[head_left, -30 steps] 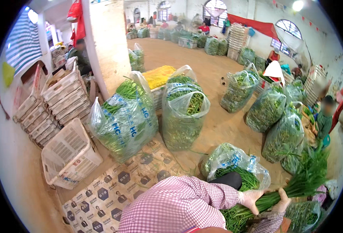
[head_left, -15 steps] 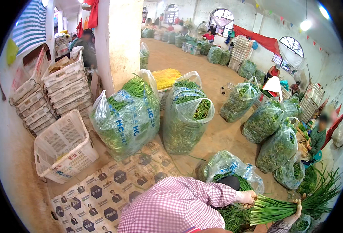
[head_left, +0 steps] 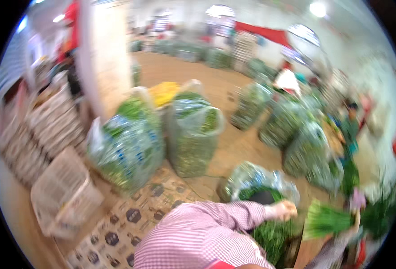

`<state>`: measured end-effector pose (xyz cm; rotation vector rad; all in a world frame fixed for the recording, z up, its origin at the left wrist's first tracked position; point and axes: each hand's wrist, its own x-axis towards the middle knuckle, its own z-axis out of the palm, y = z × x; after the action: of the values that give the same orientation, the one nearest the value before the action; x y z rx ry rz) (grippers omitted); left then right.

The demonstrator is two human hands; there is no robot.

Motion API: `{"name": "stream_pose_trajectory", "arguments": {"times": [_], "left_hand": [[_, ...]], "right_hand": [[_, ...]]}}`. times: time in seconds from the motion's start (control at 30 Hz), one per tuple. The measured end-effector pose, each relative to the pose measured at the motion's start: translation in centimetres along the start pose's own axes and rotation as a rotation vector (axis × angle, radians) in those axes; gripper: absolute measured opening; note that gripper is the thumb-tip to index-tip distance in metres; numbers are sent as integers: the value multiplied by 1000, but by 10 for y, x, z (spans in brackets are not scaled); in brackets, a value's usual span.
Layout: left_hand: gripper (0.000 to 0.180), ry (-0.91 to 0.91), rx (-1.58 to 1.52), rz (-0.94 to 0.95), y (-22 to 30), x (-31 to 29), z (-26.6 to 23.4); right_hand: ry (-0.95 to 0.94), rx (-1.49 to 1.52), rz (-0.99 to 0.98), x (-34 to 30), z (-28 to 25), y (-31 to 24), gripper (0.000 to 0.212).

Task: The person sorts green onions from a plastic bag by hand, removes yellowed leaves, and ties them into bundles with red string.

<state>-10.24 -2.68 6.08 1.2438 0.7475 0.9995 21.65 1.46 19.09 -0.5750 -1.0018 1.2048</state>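
A bunch of chives [head_left: 325,220], long and green with paler cut ends toward the left, lies in my right hand [head_left: 356,220] at the lower right. That hand is closed around the bunch; its dark leafy tops spread to the right. My left hand [head_left: 282,210], at the end of a checked sleeve, is left of the cut ends and apart from them. Its fingers are smeared by motion. Loose green stalks [head_left: 272,242] lie below it, beside an open clear plastic bag [head_left: 245,179] of greens. A pinkish, blurred thing [head_left: 358,197] is near my right hand.
Large plastic bags of greens [head_left: 126,148] [head_left: 193,139] stand ahead, more bags [head_left: 307,148] to the right. An upright white crate [head_left: 65,193] and stacked crates [head_left: 56,116] are at left, near a pillar [head_left: 110,54]. Printed sheeting [head_left: 126,224] covers the floor. A person [head_left: 350,127] sits at right.
My left hand has come away from the chives' cut ends. My right hand has moved the bunch slightly right and upward. The whole view has shifted and blurred.
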Motion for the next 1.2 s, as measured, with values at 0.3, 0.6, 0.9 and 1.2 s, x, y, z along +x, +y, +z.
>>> {"name": "stream_pose_trajectory", "arguments": {"times": [0.3, 0.6, 0.9, 1.2], "left_hand": [[18, 58, -34, 58, -6, 28, 0], [19, 65, -59, 189, 0, 53, 26], [30, -96, 26, 33, -1, 65, 54], [22, 52, 492, 292, 12, 53, 46]], "right_hand": [[212, 111, -255, -6, -13, -23, 45], [71, 301, -306, -28, -63, -7, 54], [71, 397, -307, -10, -77, 6, 54], [104, 440, -112, 5, -40, 35, 12]]}}
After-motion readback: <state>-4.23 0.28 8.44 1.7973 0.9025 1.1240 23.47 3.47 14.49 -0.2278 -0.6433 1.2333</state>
